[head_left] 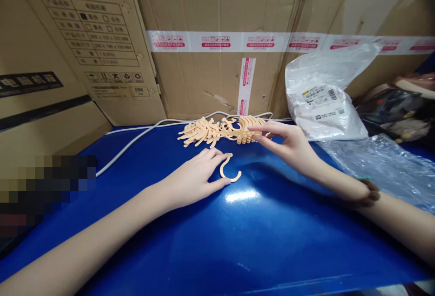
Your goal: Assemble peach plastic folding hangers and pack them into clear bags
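My left hand point(195, 176) rests low over the blue tabletop, its index finger and thumb gripping a beige plastic S-shaped hook point(222, 171) at the top end and the lower curve. The hook's open curve faces up. Further back, my right hand point(288, 144) pinches a thin beige strip point(243, 133), seen edge-on, between thumb and fingers; its full shape does not show. Just behind that strip lies a row of stacked beige hooks point(249, 123). A loose heap of similar hooks point(200, 131) spreads to the left of the row.
Cardboard boxes point(210, 6) stand behind the blue table point(217, 241). A white cable point(132, 144) runs along the back and left. At the right are a white plastic parcel bag point(322, 92) and a clear plastic sheet point(384, 164). A blurred-out dark object point(44, 196) lies at the left.
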{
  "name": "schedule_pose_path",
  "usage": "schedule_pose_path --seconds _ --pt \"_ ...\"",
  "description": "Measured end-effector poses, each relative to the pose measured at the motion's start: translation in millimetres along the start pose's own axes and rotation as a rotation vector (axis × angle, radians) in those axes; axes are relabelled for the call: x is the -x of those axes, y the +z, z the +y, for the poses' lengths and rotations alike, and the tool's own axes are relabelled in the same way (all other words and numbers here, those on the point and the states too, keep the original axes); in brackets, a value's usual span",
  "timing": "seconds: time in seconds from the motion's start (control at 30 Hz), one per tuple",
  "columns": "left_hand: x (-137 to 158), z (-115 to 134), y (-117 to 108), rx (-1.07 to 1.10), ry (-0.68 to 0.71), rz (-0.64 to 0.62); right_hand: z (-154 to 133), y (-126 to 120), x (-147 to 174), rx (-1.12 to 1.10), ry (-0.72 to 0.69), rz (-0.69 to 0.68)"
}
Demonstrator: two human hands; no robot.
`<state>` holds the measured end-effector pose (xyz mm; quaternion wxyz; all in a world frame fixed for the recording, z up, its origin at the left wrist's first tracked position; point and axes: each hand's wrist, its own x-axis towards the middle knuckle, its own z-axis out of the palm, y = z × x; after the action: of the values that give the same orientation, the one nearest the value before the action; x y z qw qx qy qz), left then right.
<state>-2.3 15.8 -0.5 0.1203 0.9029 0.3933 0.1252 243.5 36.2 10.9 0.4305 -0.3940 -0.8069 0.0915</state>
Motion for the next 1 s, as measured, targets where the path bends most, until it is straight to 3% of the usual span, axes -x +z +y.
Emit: schedule_pose_path --seconds 0.23,0.43,0.53,0.63,0.77,1.0 --pt "3 6 3 0.037 0.236 -0.053 10 14 4 -0.361 0.25 -0.08" --pt "1 7 1 0.065 0.296 0.057 9 18 4 -0.435 0.361 -0.135" --pt "-1 5 -4 -0.034 0.191 0.23 9 18 4 -0.462 0.403 -0.139" --pt "-4 -2 -9 -0.144 -0.023 0.371 10 18 4 -0.502 0.441 -0.138" --pt "-8 -15 -13 -0.013 -0.319 0.389 11 19 4 -0.55 0.499 -0.132" --pt "-15 -31 -11 0.375 -0.405 0.401 13 18 4 -0.571 0.498 -0.179"
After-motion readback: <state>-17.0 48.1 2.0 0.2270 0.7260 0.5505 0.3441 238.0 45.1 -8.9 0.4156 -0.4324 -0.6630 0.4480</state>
